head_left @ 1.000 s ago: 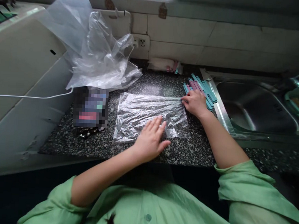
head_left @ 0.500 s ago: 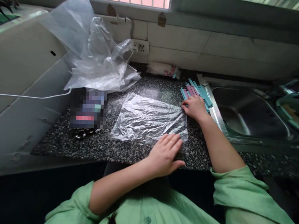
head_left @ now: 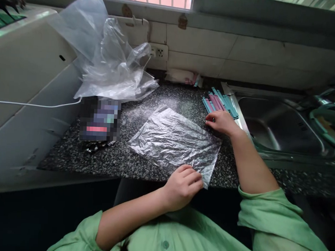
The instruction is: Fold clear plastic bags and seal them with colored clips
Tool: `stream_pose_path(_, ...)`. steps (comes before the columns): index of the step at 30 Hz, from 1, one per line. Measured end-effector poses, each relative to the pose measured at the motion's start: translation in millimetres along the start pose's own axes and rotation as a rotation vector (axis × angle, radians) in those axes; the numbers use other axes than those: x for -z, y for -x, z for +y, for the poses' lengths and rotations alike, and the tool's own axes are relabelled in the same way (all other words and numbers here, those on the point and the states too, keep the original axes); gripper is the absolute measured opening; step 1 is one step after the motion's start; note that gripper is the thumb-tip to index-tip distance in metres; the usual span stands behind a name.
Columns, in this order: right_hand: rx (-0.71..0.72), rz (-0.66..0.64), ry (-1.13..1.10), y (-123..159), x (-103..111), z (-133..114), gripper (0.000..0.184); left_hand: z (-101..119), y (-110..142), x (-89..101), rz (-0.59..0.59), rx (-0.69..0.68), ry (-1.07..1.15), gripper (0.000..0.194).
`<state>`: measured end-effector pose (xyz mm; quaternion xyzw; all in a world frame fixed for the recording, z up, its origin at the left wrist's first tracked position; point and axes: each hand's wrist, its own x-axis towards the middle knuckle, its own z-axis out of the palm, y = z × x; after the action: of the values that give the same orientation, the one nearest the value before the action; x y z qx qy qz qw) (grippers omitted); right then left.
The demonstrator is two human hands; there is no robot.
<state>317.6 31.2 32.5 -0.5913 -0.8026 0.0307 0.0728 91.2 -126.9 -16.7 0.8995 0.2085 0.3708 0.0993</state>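
Note:
A clear, crinkled plastic bag (head_left: 175,137) lies flat and turned at a slant on the speckled countertop. At its near edge, my left hand (head_left: 183,187) has its fingers curled over the plastic, gripping it; the thumb is hidden. My right hand (head_left: 224,122) is beyond the bag's right side, just in front of a pile of pink and teal flat strips (head_left: 220,102). Its thumb and index finger are bent with a small gap between them, and nothing shows in them. The other right fingers are partly hidden.
A heap of clear plastic bags (head_left: 117,71) rises at the back left. Below it lies a blurred-out device (head_left: 101,120) near a white cable (head_left: 37,104). A filled clear packet (head_left: 180,76) rests by the tiled wall. The steel sink (head_left: 281,123) is on the right.
The plastic bag has turned and slid toward me at its right side. My left fingers have gone from flat to curled on it. My right hand has come away from its far corner.

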Motion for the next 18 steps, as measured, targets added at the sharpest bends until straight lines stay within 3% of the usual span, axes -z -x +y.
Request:
stream_pose_path(4,0.030,-0.080,-0.318,0.2,-5.8,-1.6,0.016,-4.7,-0.8,30.1,0.163,0.272,0.294,0.011)
stream_pose_path(7,0.009,-0.100,-0.483,1.2,-9.6,-0.3,0.017,-17.5,-2.2,52.6,0.304,0.677,0.607,0.011)
stream_pose_path(9,-0.021,-0.112,-0.545,2.4,-10.4,-0.1,0.017,-29.2,-4.5,64.1,0.466,0.859,0.835,0.012)
stream_pose_path(13,-0.008,-0.147,-0.628,5.2,-7.7,-6.4,0.021,-52.3,-10.2,80.9,0.713,1.026,1.011,0.022)
stream_pose_path(18,0.128,-0.168,-0.585,6.6,-4.8,-11.8,0.021,-74.4,-11.3,92.1,0.827,1.141,1.017,0.017)
